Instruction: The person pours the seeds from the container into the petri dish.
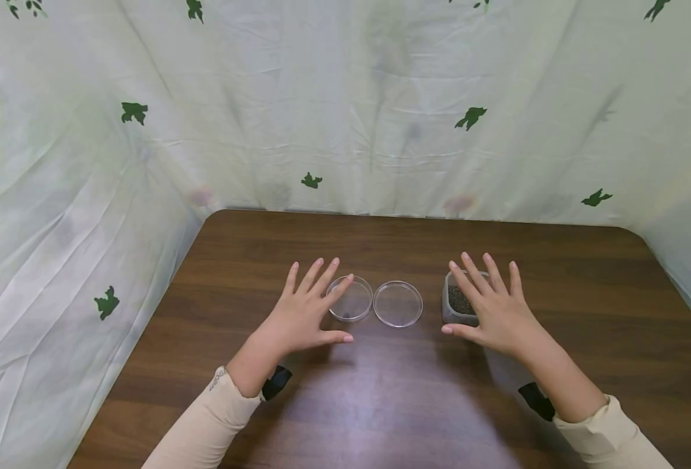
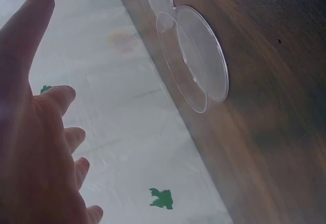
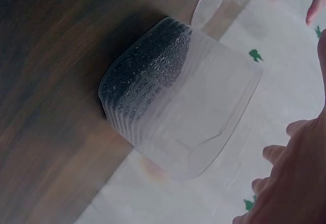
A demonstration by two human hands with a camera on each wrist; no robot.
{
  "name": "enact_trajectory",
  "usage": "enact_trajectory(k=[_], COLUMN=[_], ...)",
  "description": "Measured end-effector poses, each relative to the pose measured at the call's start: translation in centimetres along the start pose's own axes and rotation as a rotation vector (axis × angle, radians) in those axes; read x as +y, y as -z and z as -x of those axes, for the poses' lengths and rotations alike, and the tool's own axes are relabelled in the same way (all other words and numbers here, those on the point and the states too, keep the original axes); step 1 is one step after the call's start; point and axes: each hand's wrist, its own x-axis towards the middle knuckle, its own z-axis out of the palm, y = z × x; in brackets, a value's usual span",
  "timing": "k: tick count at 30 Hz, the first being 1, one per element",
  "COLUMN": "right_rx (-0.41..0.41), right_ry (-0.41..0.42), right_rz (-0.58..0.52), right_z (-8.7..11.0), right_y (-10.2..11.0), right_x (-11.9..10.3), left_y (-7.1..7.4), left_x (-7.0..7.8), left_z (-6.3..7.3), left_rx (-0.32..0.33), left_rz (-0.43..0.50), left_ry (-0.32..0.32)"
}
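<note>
Two round clear petri dish halves lie side by side on the table: the left dish point(image 1: 352, 306) and the right dish point(image 1: 398, 305). My left hand point(image 1: 301, 316), fingers spread, hovers over the left side of the left dish, its index fingertip overlapping the rim in the head view. A clear ribbed plastic tub point(image 3: 204, 96) with dark granular material point(image 3: 147, 63) in its bottom stands to the right of the dishes. Over that tub my right hand point(image 1: 500, 316) is held with fingers spread, partly hiding it in the head view. Neither hand holds anything.
The brown wood-grain table point(image 1: 380, 404) has rounded far corners. Behind it and along the sides hangs a pale curtain point(image 1: 345, 117) with green leaf-like marks. A dark wrist device point(image 1: 277, 382) sits on the left wrist, another device point(image 1: 536, 400) on the right.
</note>
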Motion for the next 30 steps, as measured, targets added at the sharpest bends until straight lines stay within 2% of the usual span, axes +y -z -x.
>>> enact_trajectory(k=[7, 14, 20, 27, 30], right_rx=[0.04, 0.088, 0.106, 0.152, 0.181], right_ry=[-0.011, -0.022, -0.028, -0.045, -0.053], right_rz=[-0.006, -0.048, -0.123, -0.201, -0.247], right_z=[0.1, 0.4, 0.6, 0.7, 0.9], right_y=[-0.1, -0.4, -0.7, -1.3, -1.6], right_x=[0.5, 0.9, 1.3, 1.9, 2.1], left_y=[-0.4, -1.0, -1.7, -2.7, -3.3], left_x=[-0.3, -0.4, -0.4, -0.3, -0.4], left_z=[0.0, -0.1, -0.3, -0.3, -0.3], left_rx=[0.058, 0.143, 0.22, 0.346, 0.375], left_rz=[0.026, 0.066, 0.082, 0.175, 0.214], left_ry=[-0.017, -0.035, -0.022, -0.004, 0.015])
